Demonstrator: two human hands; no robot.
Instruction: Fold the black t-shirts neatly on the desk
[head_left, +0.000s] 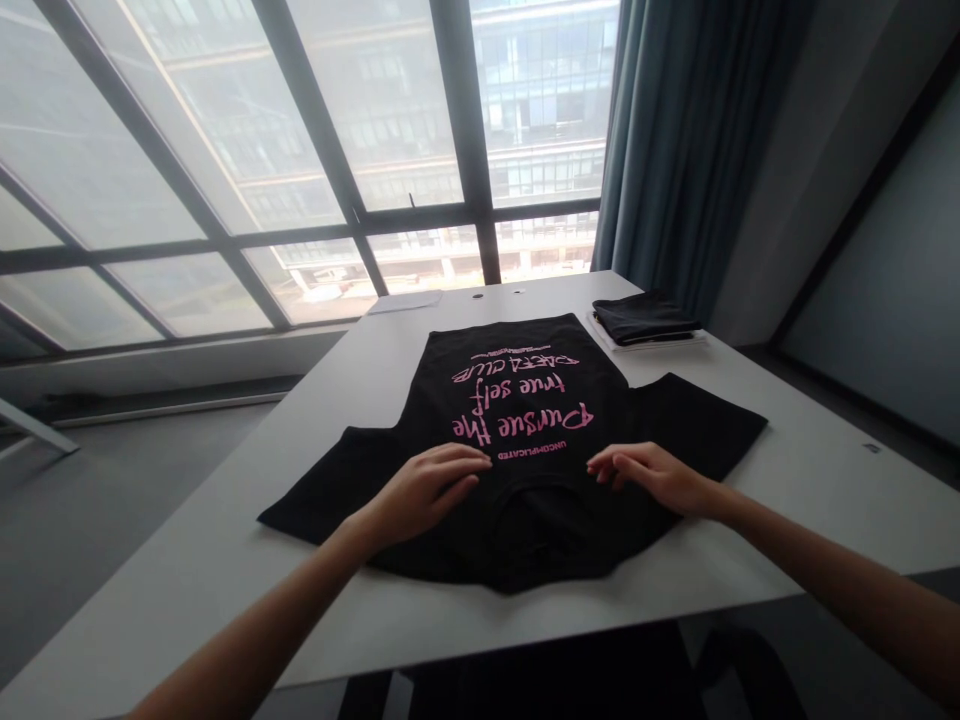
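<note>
The black T-shirt (536,475) lies flat near the front edge of the worktop (360,630). Over it, the left hand (431,487) has fingers together, the right hand (660,476) loosely curved fingers; contact with cloth I cannot tell

A dark-framed window (465,130) fills the far side, a pale building (544,105) beyond it; a blue-grey curtain (675,120) hangs to its right. On the white worktop (345,390), a thin pale sheet (406,301) lies far left and folded dark cloth (641,317) far right. Grey floor (150,480) shows left.
</note>
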